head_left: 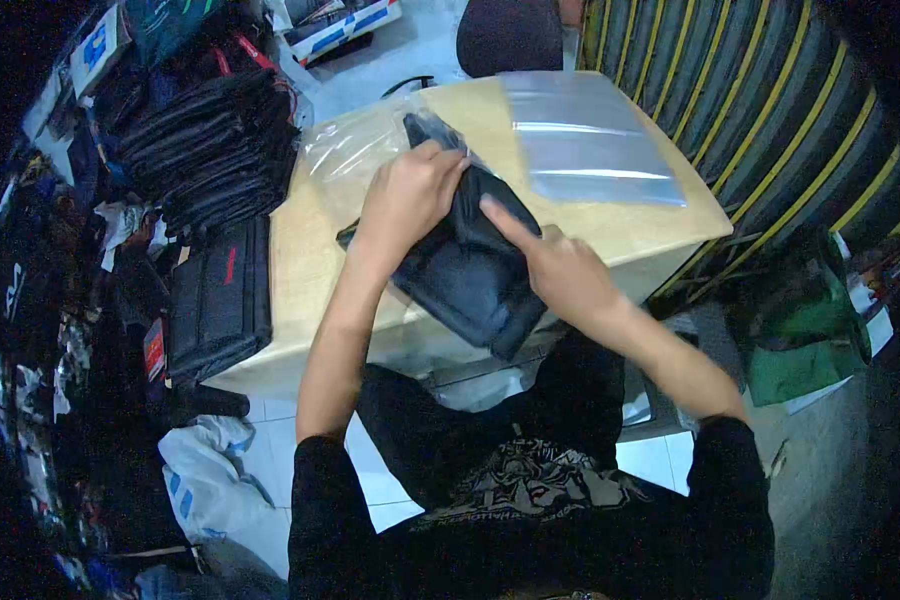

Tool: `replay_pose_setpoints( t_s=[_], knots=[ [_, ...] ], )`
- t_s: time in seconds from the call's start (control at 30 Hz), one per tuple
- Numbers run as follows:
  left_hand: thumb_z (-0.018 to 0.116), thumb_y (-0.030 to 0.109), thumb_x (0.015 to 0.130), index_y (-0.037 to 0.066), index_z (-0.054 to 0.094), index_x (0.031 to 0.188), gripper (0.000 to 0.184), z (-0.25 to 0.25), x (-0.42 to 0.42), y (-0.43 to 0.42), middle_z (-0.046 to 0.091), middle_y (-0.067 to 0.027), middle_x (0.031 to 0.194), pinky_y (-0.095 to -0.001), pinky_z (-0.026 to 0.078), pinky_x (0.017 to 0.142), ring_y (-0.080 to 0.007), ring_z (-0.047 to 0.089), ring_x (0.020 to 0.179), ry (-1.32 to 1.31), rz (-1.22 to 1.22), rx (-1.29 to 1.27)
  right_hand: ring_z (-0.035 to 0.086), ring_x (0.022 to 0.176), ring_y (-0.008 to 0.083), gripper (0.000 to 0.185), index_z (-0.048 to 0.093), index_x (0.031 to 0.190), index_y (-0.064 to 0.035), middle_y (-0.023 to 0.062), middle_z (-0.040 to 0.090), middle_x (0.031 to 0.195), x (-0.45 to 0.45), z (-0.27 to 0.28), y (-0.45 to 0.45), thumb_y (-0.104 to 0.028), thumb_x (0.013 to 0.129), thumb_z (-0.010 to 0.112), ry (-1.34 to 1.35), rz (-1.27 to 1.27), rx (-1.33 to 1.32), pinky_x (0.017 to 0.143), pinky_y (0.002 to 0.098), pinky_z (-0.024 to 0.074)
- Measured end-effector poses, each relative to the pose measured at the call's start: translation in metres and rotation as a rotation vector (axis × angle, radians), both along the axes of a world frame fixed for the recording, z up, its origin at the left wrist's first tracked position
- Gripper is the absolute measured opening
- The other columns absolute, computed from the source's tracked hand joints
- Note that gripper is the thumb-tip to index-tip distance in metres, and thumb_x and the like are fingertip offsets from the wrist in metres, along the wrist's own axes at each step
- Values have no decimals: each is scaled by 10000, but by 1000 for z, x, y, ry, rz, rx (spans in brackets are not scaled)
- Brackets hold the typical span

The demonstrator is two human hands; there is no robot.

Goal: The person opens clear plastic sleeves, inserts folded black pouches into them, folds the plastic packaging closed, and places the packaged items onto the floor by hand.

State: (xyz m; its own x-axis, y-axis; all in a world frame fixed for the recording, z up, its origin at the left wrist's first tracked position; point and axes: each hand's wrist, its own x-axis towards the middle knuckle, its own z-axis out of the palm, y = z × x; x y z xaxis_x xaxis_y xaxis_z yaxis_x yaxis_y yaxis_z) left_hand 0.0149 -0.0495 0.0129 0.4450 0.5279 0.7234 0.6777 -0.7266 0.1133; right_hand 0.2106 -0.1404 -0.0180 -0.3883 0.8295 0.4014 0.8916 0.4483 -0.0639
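Observation:
A black fabric bag, soft and partly creased, lies tilted across the front edge of the table. Its lower corner hangs over my lap. My left hand is closed on the upper part of the bag, fingers bent over its edge. From the right, my right hand touches the bag with its index finger stretched along the surface. Its other fingers are curled and partly hidden. Beside my left hand, a clear plastic sleeve lies on the table, partly under the bag.
A stack of clear plastic sleeves covers the right back of the pale wooden table. Black bags are piled at the left, above another black bag with red lettering. A striped rolled sheet stands at the right.

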Motion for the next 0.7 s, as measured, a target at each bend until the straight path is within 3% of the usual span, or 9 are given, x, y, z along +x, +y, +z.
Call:
replay_pose_setpoints(
  t_s=[0.13, 0.17, 0.27, 0.3, 0.4, 0.43, 0.53, 0.57, 0.7],
  knots=[
    [631, 119, 815, -3, 660, 880, 141, 2, 0, -13, 603, -172, 754, -398, 481, 620, -354, 602, 699, -17, 37, -5, 626, 607, 281, 703, 278, 1415, -36, 98, 524, 595, -20, 2, 20, -32, 755, 520, -75, -11, 251, 563, 366, 539],
    [631, 111, 813, -6, 660, 873, 135, 1, 1, -12, 602, -175, 751, -398, 480, 620, -356, 602, 700, -48, 21, -10, 638, 643, 307, 672, 287, 1376, 56, 133, 585, 644, -23, 5, 19, -38, 752, 517, -59, -10, 135, 592, 388, 541],
    [622, 86, 808, -9, 662, 865, 118, 3, -2, -13, 587, -187, 728, -407, 468, 613, -366, 592, 693, -96, 2, 6, 653, 724, 348, 581, 375, 1324, 52, 211, 639, 768, -39, 6, 41, -35, 766, 513, 65, -172, -122, 627, 413, 540],
    [619, 86, 809, -9, 661, 876, 123, 6, 2, -18, 582, -189, 725, -411, 466, 611, -368, 590, 689, -98, 12, 18, 648, 794, 390, 433, 481, 1212, 62, 270, 640, 867, -42, 5, 48, -49, 794, 510, 184, -189, -211, 661, 437, 535],
    [588, 100, 830, 1, 626, 952, 162, -1, 14, -25, 562, -185, 759, -434, 477, 590, -379, 580, 658, -83, 83, 57, 655, 800, 379, 336, 531, 1103, 85, 271, 637, 842, -27, 17, 78, -88, 815, 534, 117, 4, -354, 676, 408, 544],
    [584, 100, 831, 11, 613, 989, 184, -5, 17, -27, 560, -177, 775, -434, 484, 576, -375, 583, 648, -85, 120, 67, 666, 783, 336, 303, 565, 1024, 81, 226, 653, 846, -22, 8, 94, -181, 875, 542, 534, -40, -712, 675, 390, 549],
    [579, 100, 827, 38, 565, 1116, 296, -16, 16, -28, 546, -147, 796, -425, 499, 544, -352, 599, 629, -28, 176, 110, 662, 770, 276, 355, 552, 1053, 70, 163, 656, 886, -23, -24, 92, -261, 934, 502, 1453, 8, -1079, 654, 376, 553],
    [569, 89, 820, 35, 557, 1132, 318, -17, 16, -29, 540, -132, 780, -409, 509, 537, -327, 613, 629, 28, 166, 147, 640, 703, 200, 360, 448, 1173, 33, 115, 619, 888, -28, -30, 83, -262, 967, 447, 1703, 120, -1209, 612, 365, 567],
    [535, 97, 809, 21, 533, 1163, 362, -19, 14, -38, 553, -118, 821, -391, 519, 538, -301, 628, 638, 143, 114, 139, 643, 783, 232, 299, 476, 1187, 34, 126, 607, 1002, -58, -43, 58, -140, 950, 427, 1712, 6, -856, 529, 351, 536]
  ],
)
